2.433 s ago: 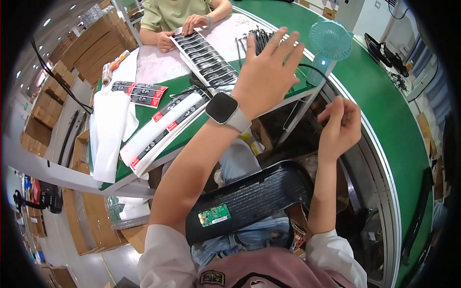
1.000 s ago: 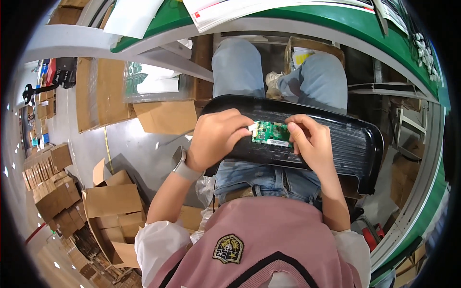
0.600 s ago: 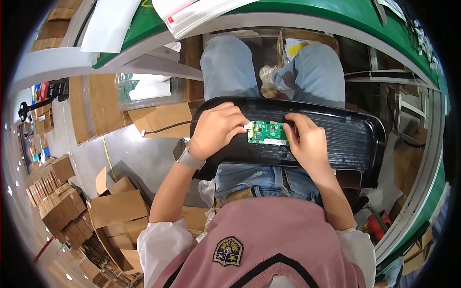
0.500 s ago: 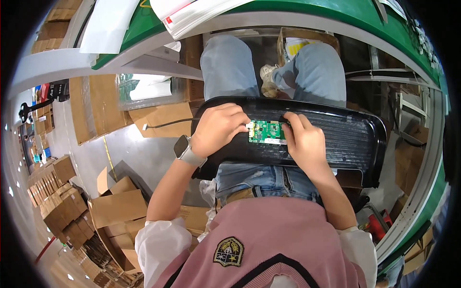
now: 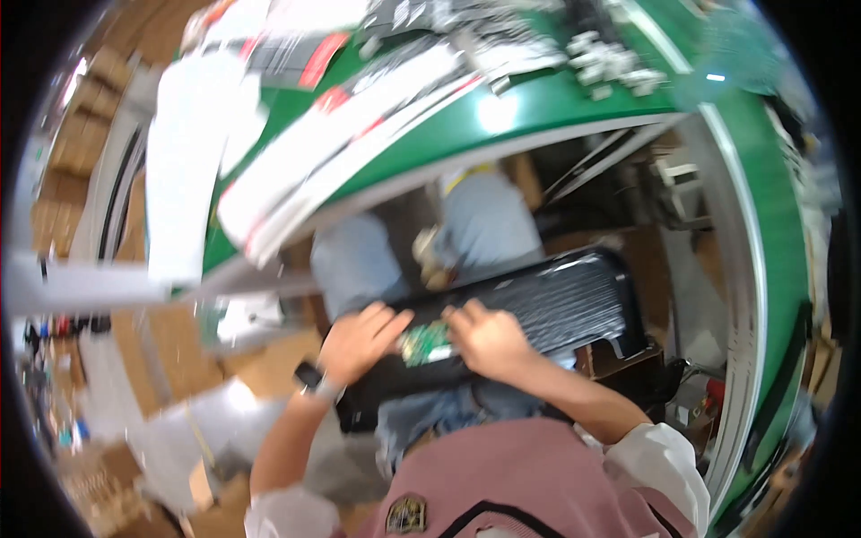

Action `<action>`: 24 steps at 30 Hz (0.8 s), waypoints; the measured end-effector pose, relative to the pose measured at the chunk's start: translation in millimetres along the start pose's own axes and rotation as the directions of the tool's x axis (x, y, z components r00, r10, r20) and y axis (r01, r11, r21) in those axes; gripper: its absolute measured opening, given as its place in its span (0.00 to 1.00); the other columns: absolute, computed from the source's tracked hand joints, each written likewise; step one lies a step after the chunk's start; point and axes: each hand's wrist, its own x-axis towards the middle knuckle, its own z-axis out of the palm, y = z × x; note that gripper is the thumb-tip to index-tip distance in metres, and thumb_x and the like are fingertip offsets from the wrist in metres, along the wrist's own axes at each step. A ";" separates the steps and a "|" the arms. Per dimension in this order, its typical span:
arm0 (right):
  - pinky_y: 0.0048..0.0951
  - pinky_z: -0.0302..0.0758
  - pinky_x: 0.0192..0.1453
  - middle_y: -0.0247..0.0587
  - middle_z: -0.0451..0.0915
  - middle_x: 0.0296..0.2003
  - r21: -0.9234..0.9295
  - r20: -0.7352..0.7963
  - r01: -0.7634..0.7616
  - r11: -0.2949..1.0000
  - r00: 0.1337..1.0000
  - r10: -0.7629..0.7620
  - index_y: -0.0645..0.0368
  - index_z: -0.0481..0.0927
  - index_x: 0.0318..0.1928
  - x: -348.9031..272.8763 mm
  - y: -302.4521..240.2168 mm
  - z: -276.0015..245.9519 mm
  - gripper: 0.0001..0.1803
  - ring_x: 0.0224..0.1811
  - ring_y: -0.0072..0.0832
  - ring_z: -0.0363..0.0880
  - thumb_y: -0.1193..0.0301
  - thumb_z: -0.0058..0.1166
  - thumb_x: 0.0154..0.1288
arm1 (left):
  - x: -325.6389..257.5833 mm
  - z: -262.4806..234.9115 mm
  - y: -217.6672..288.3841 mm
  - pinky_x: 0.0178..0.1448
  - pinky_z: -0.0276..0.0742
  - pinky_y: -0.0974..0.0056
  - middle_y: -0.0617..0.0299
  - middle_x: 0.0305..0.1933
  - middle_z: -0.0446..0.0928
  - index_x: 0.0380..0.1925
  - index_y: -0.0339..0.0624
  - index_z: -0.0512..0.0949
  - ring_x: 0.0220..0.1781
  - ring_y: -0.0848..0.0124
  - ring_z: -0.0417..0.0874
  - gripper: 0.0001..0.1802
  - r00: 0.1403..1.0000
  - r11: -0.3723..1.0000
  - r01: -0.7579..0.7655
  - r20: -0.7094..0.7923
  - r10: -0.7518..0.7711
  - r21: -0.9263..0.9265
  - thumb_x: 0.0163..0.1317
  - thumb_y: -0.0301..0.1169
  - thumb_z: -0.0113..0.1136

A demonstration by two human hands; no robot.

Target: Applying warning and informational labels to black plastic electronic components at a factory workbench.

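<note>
A long black ribbed plastic housing (image 5: 556,309) lies across my lap. A small green circuit board (image 5: 424,342) sits on its left part. My left hand (image 5: 357,339), with a watch on the wrist, rests on the housing and touches the board's left edge. My right hand (image 5: 489,339) presses on the board's right edge, fingers curled over it. Both hands meet at the board. The picture is blurred by head motion.
A green worktable (image 5: 502,117) curves overhead, carrying white and red packets (image 5: 296,170) and rows of small black and white parts (image 5: 610,63). Cardboard boxes (image 5: 81,134) stand at the far left, and more cardboard lies on the floor below left. My knees in jeans (image 5: 484,215) show under the table.
The view has swung up, so the green table with its packets is back in sight. Both hands stay on the circuit board on the black housing.
</note>
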 end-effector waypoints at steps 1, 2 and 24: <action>0.37 0.77 0.27 0.43 0.76 0.33 0.036 -0.039 0.055 0.998 0.998 -0.054 0.57 0.79 0.46 -4.5 14.4 -0.8 0.16 0.26 0.41 0.79 0.69 0.62 0.56 | 3.2 -11.7 8.5 0.42 0.76 0.60 0.61 0.43 0.74 0.55 0.46 0.76 0.48 0.63 0.78 0.32 1.000 1.000 0.010 0.012 -0.010 0.021 0.47 0.36 0.70; 0.37 0.77 0.31 0.41 0.76 0.34 -0.030 -0.172 0.067 0.997 0.982 -0.071 0.57 0.79 0.44 -0.4 19.3 -22.1 0.16 0.31 0.40 0.80 0.68 0.64 0.55 | 2.5 -23.4 12.3 0.49 0.74 0.56 0.58 0.47 0.75 0.54 0.46 0.76 0.49 0.59 0.77 0.32 0.999 0.999 -0.023 0.032 0.022 0.033 0.46 0.39 0.72; 0.30 0.49 0.25 0.27 0.59 0.14 0.198 -0.852 -0.727 0.657 0.203 0.482 0.58 0.60 0.16 -484.7 73.0 -244.3 0.23 0.19 0.16 0.55 0.70 0.65 0.52 | 15.5 -87.8 106.4 0.59 0.72 0.44 0.44 0.55 0.75 0.45 0.35 0.76 0.54 0.48 0.78 0.17 0.542 0.950 -0.294 -0.800 0.258 0.107 0.66 0.38 0.51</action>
